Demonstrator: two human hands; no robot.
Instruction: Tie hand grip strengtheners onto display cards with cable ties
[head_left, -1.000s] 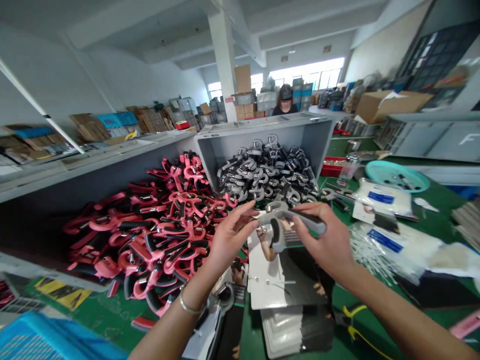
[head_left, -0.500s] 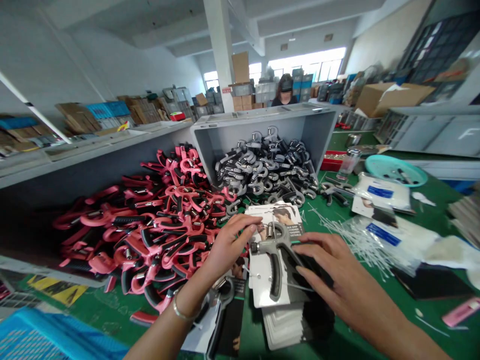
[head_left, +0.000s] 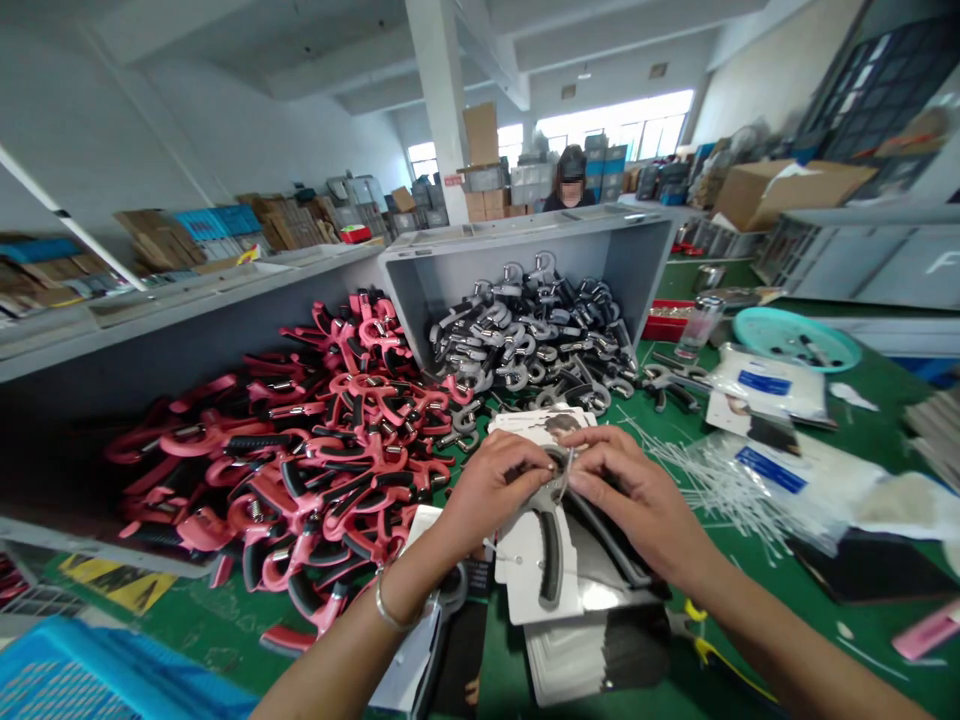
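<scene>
Your left hand [head_left: 506,483] pinches the gray grip [head_left: 552,560] near its looped end, your right hand [head_left: 634,492] a pale tie [head_left: 567,468], apparently fastening it, which likely calls for a snug pull.

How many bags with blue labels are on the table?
2 visible: one bag beside the turquoise tray, the other bag nearer the camera, beside the white ties. Others may be hidden underneath.

The head-worn camera faces forward and down from above the wearer's forearms [head_left: 341,658]. The left hand [head_left: 495,490] and right hand [head_left: 636,495] appear at close range below field centre, over the bench [head_left: 199,622]. The rear crate [head_left: 646,265] stands at middle range; the windows [head_left: 654,130] lie at far range.
</scene>
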